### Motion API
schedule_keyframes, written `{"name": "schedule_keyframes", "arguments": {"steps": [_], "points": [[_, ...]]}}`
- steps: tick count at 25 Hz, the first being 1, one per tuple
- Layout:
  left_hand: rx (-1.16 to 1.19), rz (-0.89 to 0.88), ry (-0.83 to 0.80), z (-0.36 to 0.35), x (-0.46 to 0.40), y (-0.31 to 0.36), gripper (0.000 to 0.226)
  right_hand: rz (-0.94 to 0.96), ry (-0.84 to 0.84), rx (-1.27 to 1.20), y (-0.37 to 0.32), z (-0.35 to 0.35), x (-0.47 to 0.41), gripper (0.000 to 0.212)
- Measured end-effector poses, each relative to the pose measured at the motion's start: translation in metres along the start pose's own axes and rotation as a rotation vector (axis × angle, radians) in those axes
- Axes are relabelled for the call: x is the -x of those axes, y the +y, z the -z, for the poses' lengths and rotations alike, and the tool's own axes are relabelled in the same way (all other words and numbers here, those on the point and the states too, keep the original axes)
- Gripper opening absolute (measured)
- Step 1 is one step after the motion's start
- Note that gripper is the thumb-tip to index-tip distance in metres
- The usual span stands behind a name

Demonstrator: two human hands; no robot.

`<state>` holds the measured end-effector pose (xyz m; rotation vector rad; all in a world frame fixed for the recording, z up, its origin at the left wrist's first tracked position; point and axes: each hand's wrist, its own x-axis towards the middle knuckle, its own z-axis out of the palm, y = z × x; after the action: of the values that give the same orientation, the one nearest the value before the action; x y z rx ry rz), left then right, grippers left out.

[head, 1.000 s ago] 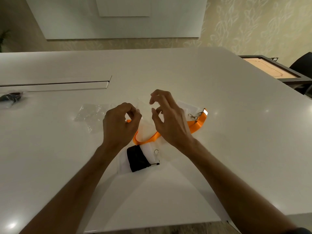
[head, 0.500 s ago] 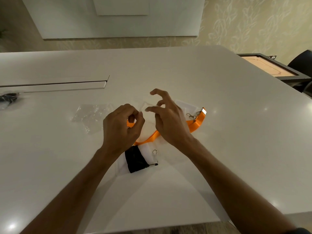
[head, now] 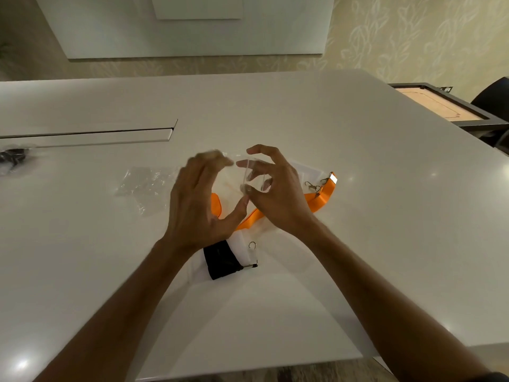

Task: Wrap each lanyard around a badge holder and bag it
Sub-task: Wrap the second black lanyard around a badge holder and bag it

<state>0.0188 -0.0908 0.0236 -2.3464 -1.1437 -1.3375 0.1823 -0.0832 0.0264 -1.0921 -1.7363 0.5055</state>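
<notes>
Over the middle of the white counter (head: 316, 111) both hands have lifted a bit since a second ago. The left hand (head: 198, 205) was balled up then; now its fingers are spread and pretty blurry, thumb poking toward the right hand (head: 278, 197). The right hand pinches a small clear plastic bag (head: 254, 177) between thumb and fingers. The bag is thin, see-through and glossy, and it looks like the left fingers are touching its top edge, but the blur makes that hard to call.

Under the hands the orange lanyard (head: 316, 198) lies on the counter same as before, a flat woven strap curving out to the right and ending in a silvery metal clip (head: 314, 186). Nearer the body sits a badge holder (head: 228, 257) already wound with a black lanyard, a small metal hook sticking out beside it, and it hasn't budged either.

Left of the hands lies a crinkly pile of spare clear bags (head: 146, 186), and way off at the left edge a bagged black bundle (head: 12, 157). The counter is smooth and shiny, with a long slot (head: 88, 133) in it.
</notes>
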Motion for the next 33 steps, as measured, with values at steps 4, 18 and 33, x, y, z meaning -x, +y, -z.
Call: {"name": "schedule_keyframes", "arguments": {"steps": [4, 18, 33], "points": [[-0.150, -0.055, -0.196, 0.001, -0.004, -0.010, 0.105, -0.163, -0.146, -0.341, -0.003, 0.003, -0.004, 0.040], [-0.039, 0.037, -0.294, 0.013, -0.005, -0.021, 0.085, -0.146, -0.239, -0.389, 0.003, 0.000, -0.003, 0.015], [0.031, 0.375, -0.290, 0.049, 0.054, -0.057, 0.091, 0.173, -0.647, 0.492, 0.006, 0.005, 0.038, 0.088]]}}
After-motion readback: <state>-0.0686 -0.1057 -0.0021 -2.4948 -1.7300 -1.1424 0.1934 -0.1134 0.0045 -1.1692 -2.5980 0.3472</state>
